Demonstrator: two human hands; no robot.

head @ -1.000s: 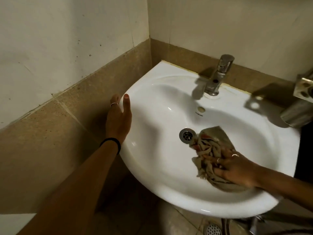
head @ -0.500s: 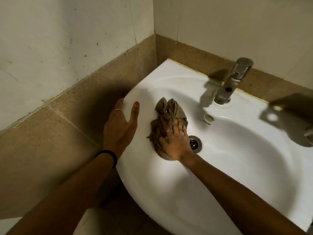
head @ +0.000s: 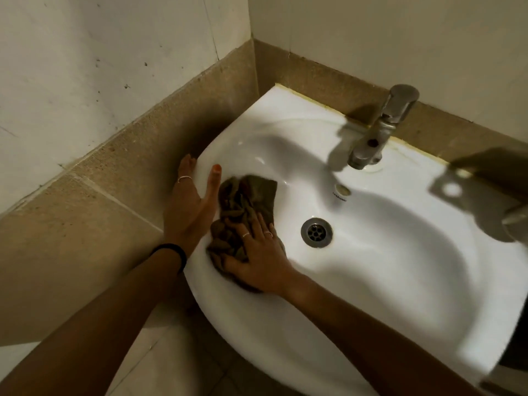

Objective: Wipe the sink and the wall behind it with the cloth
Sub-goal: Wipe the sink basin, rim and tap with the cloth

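Observation:
A white ceramic sink [head: 371, 281] is fixed in the corner, against the tan and cream tiled wall [head: 328, 32] behind it. A crumpled brown cloth [head: 245, 204] lies on the basin's left inner slope, close to the rim. My right hand [head: 257, 258] presses flat on the cloth's near part, fingers spread over it. My left hand [head: 191, 204] rests on the sink's left rim, thumb on top and fingers down the outer side, right beside the cloth. The metal drain [head: 316, 232] sits to the right of the cloth.
A chrome tap [head: 380, 130] stands at the back of the sink, with an overflow hole [head: 342, 189] below it. The side wall [head: 100, 81] with its tan tile band runs close along the left. A metal fitting [head: 517, 221] pokes in at the right edge.
My right hand swept the cloth from the basin's right side, past the drain, to the left slope, and now sits lower near the left rim. My left hand has stayed on the rim.

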